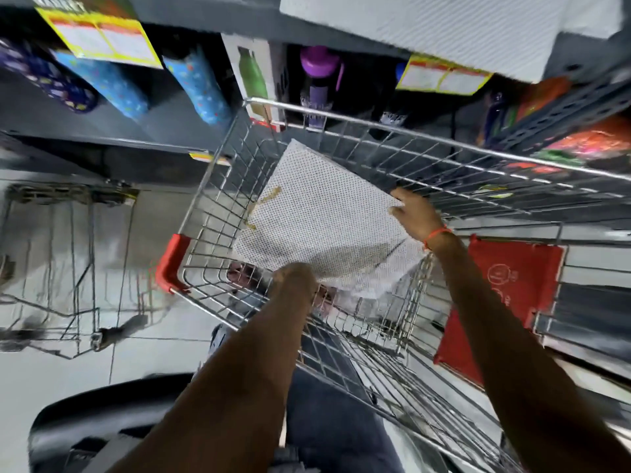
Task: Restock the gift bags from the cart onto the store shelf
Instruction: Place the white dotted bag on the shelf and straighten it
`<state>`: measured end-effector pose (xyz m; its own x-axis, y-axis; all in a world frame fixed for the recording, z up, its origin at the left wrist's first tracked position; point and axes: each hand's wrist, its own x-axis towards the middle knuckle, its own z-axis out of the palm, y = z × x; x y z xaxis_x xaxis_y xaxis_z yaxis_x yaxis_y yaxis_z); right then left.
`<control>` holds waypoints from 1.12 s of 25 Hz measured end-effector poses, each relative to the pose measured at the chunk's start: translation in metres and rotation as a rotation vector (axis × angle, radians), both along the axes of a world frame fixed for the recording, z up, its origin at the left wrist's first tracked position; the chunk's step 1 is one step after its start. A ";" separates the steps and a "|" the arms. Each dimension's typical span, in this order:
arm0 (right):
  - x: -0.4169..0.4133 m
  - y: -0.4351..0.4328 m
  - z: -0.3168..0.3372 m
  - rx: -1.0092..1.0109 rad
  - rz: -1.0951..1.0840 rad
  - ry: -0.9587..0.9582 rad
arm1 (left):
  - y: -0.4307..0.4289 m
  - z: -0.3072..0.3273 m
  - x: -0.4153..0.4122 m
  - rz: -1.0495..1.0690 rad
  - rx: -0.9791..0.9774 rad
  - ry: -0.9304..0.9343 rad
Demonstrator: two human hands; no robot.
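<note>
A flat white gift bag (pixel 324 220) with small dark dots and a gold cord handle lies tilted inside the wire shopping cart (pixel 345 126). My left hand (pixel 296 279) grips its near bottom edge. My right hand (pixel 417 213), with an orange thread at the wrist, holds the bag's right edge. More white bag material shows underneath, near the cart's bottom. Above, at the top of the view, a white striped bag (pixel 426 32) lies on the dark store shelf (pixel 205 15).
The lower shelf holds blue patterned bottles (pixel 109 87), a boxed green bottle (pixel 252 76) and a purple bottle (pixel 319 83). Yellow price tags (pixel 102 39) hang from the shelf edges. A second wire cart (pixel 68 268) stands at the left. A red cloth bag (pixel 505 302) hangs at the right.
</note>
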<state>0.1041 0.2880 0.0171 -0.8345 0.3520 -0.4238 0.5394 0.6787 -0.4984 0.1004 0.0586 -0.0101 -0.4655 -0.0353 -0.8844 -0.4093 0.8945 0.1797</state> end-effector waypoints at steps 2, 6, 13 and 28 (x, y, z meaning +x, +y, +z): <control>0.008 0.005 0.047 0.002 -0.024 0.092 | 0.006 0.029 -0.010 0.113 -0.020 0.137; 0.020 0.012 0.137 -0.032 -0.197 0.337 | 0.025 0.080 -0.032 0.721 0.252 0.630; 0.000 0.034 0.235 -0.229 -0.419 0.681 | 0.049 0.225 -0.118 0.493 0.729 1.292; -0.075 0.058 0.307 -0.096 -0.624 0.205 | 0.105 0.357 -0.216 0.248 0.840 1.082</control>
